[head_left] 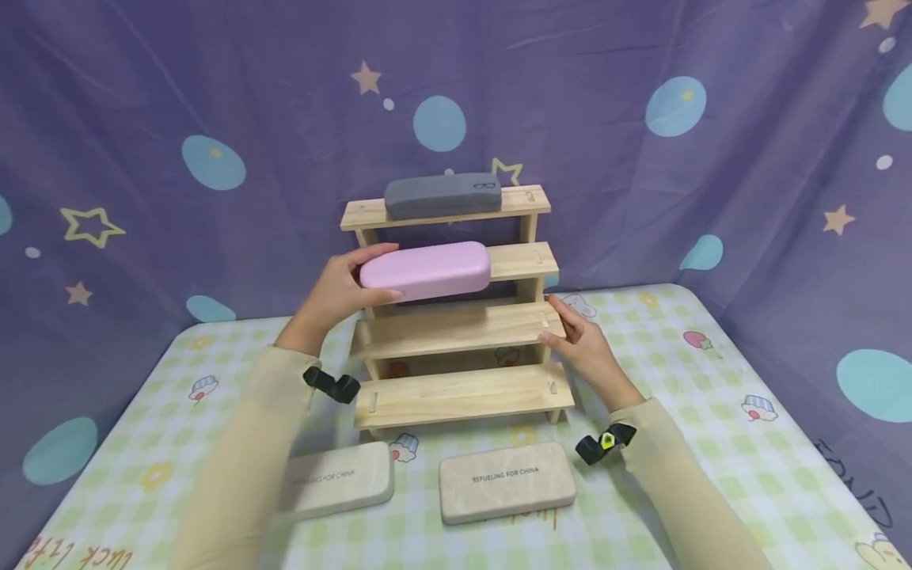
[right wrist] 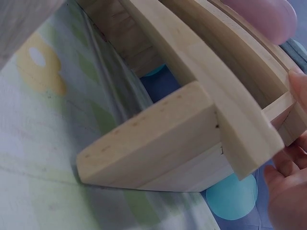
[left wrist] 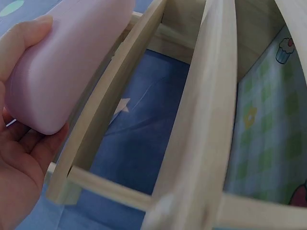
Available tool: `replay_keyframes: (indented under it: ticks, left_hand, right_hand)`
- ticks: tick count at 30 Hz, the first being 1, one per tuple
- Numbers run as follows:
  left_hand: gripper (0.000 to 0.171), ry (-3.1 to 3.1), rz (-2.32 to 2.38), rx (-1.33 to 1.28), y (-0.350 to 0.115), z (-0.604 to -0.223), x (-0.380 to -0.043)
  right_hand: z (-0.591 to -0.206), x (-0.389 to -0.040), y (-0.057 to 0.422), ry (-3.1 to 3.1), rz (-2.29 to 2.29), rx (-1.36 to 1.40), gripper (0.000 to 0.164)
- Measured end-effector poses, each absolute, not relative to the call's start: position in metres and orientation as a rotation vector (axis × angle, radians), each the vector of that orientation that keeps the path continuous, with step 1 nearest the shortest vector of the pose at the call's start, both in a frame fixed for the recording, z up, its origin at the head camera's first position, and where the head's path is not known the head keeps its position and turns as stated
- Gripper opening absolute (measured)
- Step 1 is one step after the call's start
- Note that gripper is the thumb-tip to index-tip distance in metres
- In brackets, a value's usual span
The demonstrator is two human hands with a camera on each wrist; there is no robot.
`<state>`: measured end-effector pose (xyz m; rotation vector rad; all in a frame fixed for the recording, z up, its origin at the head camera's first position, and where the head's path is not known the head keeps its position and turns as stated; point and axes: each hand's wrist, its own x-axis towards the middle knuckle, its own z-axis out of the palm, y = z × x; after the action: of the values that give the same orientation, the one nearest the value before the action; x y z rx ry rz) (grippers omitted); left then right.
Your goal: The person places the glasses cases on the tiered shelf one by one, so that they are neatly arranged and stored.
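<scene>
In the head view my left hand point(head_left: 336, 291) holds a pink glasses case point(head_left: 431, 269) by its left end, thumb along the front and fingers behind. The case overlaps the second tier from the top of a four-tier wooden display rack point(head_left: 456, 331). From the left wrist, the pink case point(left wrist: 72, 62) shows beside a board edge, with fingers under its near end. My right hand point(head_left: 586, 347) grips the right end of the rack's third tier down; the right wrist view shows its fingers point(right wrist: 288, 165) at the board's end. A grey glasses case point(head_left: 442, 196) lies on the top tier.
Two beige cases lie before the rack: the right one point(head_left: 507, 484) reads "REFUELING FOR CHINA", the left one point(head_left: 349, 479) is partly behind my left sleeve. A green checked cloth point(head_left: 663, 372) covers the table. Behind hangs a purple curtain point(head_left: 556, 95).
</scene>
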<state>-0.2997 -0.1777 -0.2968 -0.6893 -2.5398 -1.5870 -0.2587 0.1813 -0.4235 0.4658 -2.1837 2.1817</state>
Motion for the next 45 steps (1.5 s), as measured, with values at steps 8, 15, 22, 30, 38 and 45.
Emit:
replay_keyframes:
  ticks: [8,15,22,30,38,45]
  left_hand:
    - [0.069,-2.575,-1.548,-0.653,-0.162,-0.289,-0.313]
    - [0.068,-2.590,-1.589,-0.673,-0.152,-0.287,-0.321]
    - [0.071,-2.636,-1.533,-0.691,-0.150,-0.293,-0.328]
    - [0.073,-2.660,-1.442,-0.693,-0.150,-0.293,-0.332]
    - [0.076,-2.727,-1.382,-0.741,-0.152,-0.293,-0.334]
    - [0.075,-2.731,-1.409,-0.764,-0.153,-0.294,-0.336]
  right_hand:
    - [-0.422,-0.258,0.180,-2.189,2.169,0.474,0.071]
    - [-0.425,-0.258,0.181,-2.196,2.152,0.477,0.072]
    - [-0.427,-0.257,0.181,-2.197,2.156,0.454,0.073]
    - [-0.426,-0.258,0.181,-2.209,2.143,0.446,0.072]
    - [-0.426,-0.258,0.182,-2.198,2.145,0.459,0.071]
    - [-0.424,-0.257,0.181,-2.199,2.152,0.466,0.073]
